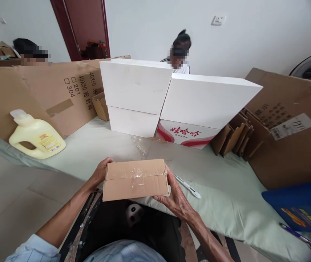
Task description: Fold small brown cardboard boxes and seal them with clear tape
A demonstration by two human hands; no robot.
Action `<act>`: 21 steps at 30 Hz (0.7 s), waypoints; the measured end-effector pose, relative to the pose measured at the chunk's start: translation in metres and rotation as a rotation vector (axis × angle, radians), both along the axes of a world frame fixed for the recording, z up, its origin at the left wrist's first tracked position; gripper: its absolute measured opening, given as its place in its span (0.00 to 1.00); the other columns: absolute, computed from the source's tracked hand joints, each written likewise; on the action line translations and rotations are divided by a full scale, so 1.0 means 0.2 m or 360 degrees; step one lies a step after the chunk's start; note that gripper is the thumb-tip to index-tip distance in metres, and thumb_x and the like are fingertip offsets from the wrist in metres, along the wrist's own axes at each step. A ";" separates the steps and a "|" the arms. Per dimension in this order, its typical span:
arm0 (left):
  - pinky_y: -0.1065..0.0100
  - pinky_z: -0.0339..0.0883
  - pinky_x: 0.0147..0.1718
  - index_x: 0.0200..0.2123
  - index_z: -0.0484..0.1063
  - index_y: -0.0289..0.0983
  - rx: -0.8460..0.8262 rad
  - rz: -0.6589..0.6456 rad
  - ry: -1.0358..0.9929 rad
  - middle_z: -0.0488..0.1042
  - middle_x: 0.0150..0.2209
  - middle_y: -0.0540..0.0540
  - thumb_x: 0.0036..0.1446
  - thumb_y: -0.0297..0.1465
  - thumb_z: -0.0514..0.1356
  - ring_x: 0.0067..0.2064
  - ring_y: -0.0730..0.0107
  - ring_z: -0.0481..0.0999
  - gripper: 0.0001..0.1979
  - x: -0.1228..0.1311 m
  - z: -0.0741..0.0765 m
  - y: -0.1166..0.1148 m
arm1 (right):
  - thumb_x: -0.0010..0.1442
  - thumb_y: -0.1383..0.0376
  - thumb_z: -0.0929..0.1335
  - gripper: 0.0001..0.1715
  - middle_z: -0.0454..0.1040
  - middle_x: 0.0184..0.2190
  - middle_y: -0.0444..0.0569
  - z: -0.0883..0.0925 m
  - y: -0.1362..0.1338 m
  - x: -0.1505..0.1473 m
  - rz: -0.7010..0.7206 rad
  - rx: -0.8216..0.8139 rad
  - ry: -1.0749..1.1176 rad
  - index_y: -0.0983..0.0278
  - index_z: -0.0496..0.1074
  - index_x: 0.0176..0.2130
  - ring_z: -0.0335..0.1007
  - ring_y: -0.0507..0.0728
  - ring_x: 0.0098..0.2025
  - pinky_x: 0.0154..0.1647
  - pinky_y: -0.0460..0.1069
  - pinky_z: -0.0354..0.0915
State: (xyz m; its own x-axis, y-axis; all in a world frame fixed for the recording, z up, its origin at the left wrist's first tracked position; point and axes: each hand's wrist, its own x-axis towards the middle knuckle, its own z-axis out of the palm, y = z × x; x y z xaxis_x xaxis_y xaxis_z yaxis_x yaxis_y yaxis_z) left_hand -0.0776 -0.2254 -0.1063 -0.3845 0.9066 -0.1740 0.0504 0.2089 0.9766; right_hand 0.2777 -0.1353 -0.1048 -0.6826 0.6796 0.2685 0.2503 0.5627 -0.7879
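Observation:
A small brown cardboard box (122, 189) is held level above the table's near edge, with clear tape across its middle seam. My left hand (101, 174) grips its left end, the fingertips partly hidden behind the box. Around the right end my right hand (176, 194) is closed, thumb beneath the front edge and fingers on the far side. A white utility knife (188, 186) lies on the green cloth just right of my right hand. Crumpled clear tape (139, 145) lies beyond the box.
White cartons (136, 87) stand stacked at the back. A yellow jug (37, 136) is at left before a large cardboard box (63, 98). Folded cardboard pieces (231, 136), another large carton (294, 120) and a blue container (302, 205) are at right. Two people are behind the boxes.

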 end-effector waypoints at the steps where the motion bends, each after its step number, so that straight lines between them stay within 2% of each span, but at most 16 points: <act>1: 0.68 0.66 0.31 0.34 0.73 0.39 0.0040 0.0032 0.0001 0.77 0.33 0.49 0.54 0.58 0.70 0.33 0.65 0.74 0.27 0.00 0.01 -0.01 | 0.66 0.37 0.74 0.65 0.57 0.78 0.60 -0.01 0.00 -0.01 -0.0004 -0.0010 -0.0012 0.50 0.40 0.83 0.58 0.74 0.78 0.73 0.66 0.67; 2: 0.67 0.69 0.34 0.38 0.75 0.39 0.0084 0.0067 -0.0006 0.79 0.38 0.46 0.57 0.61 0.67 0.37 0.62 0.77 0.29 0.00 0.03 -0.03 | 0.67 0.38 0.74 0.63 0.58 0.78 0.60 -0.02 0.00 -0.01 -0.0009 -0.0015 -0.0019 0.50 0.41 0.83 0.59 0.74 0.77 0.73 0.66 0.67; 4: 0.63 0.74 0.43 0.50 0.77 0.39 0.0232 0.0080 -0.0039 0.81 0.52 0.39 0.57 0.65 0.65 0.52 0.51 0.80 0.36 -0.01 0.08 -0.09 | 0.67 0.39 0.74 0.62 0.61 0.77 0.60 -0.03 0.00 -0.04 -0.0029 -0.0021 -0.0025 0.50 0.43 0.83 0.61 0.74 0.76 0.72 0.66 0.68; 6: 0.58 0.75 0.56 0.61 0.74 0.40 0.0416 -0.0032 -0.0054 0.75 0.65 0.34 0.51 0.64 0.71 0.67 0.40 0.73 0.44 -0.01 0.11 -0.16 | 0.68 0.41 0.74 0.60 0.61 0.76 0.59 -0.03 0.00 -0.06 -0.0057 -0.0018 -0.0023 0.50 0.44 0.83 0.62 0.73 0.75 0.70 0.65 0.70; 8: 0.54 0.71 0.64 0.67 0.69 0.42 0.0507 -0.0190 -0.0014 0.69 0.72 0.33 0.48 0.56 0.78 0.74 0.34 0.66 0.49 -0.01 0.14 -0.22 | 0.69 0.43 0.73 0.58 0.62 0.76 0.58 -0.03 0.02 -0.06 -0.0060 0.0011 -0.0042 0.49 0.44 0.82 0.65 0.72 0.73 0.67 0.63 0.72; 10: 0.51 0.69 0.66 0.70 0.66 0.43 0.0471 -0.0265 0.0052 0.67 0.73 0.34 0.51 0.49 0.78 0.73 0.35 0.66 0.48 -0.01 0.14 -0.26 | 0.70 0.45 0.73 0.54 0.64 0.75 0.56 -0.03 0.07 -0.01 -0.0003 0.0065 -0.0117 0.47 0.47 0.82 0.72 0.68 0.67 0.61 0.60 0.76; 12: 0.51 0.68 0.66 0.69 0.63 0.44 0.0436 -0.0246 0.0104 0.65 0.73 0.34 0.54 0.47 0.76 0.73 0.37 0.66 0.44 0.00 0.13 -0.27 | 0.72 0.46 0.71 0.46 0.67 0.73 0.56 -0.06 0.15 0.07 -0.0013 0.0190 -0.0245 0.48 0.54 0.79 0.76 0.65 0.61 0.57 0.58 0.77; 14: 0.52 0.67 0.66 0.66 0.62 0.46 0.0459 -0.0226 0.0125 0.62 0.74 0.35 0.55 0.45 0.76 0.74 0.40 0.65 0.42 0.01 0.11 -0.26 | 0.75 0.48 0.68 0.35 0.71 0.68 0.59 -0.13 0.24 0.18 -0.0200 0.0412 -0.0419 0.54 0.65 0.73 0.76 0.66 0.60 0.58 0.59 0.76; 16: 0.54 0.66 0.65 0.62 0.62 0.46 0.0522 -0.0220 0.0120 0.61 0.75 0.37 0.54 0.44 0.76 0.72 0.43 0.66 0.38 0.03 0.10 -0.26 | 0.74 0.50 0.66 0.25 0.77 0.57 0.62 -0.22 0.33 0.29 -0.0469 0.0601 -0.0648 0.61 0.74 0.61 0.75 0.69 0.58 0.58 0.61 0.73; 18: 0.56 0.67 0.63 0.57 0.62 0.46 0.0593 -0.0225 0.0100 0.61 0.74 0.37 0.53 0.42 0.76 0.69 0.47 0.69 0.35 0.04 0.09 -0.26 | 0.72 0.53 0.66 0.16 0.79 0.47 0.60 -0.30 0.39 0.36 -0.0598 0.0624 -0.0824 0.61 0.76 0.49 0.76 0.69 0.51 0.52 0.60 0.73; 21: 0.59 0.67 0.59 0.51 0.62 0.44 0.0627 -0.0242 0.0104 0.62 0.73 0.38 0.52 0.40 0.76 0.66 0.50 0.71 0.30 0.06 0.09 -0.28 | 0.70 0.58 0.65 0.10 0.77 0.39 0.56 -0.37 0.43 0.38 -0.0627 0.0561 -0.0877 0.58 0.71 0.37 0.75 0.66 0.44 0.46 0.57 0.71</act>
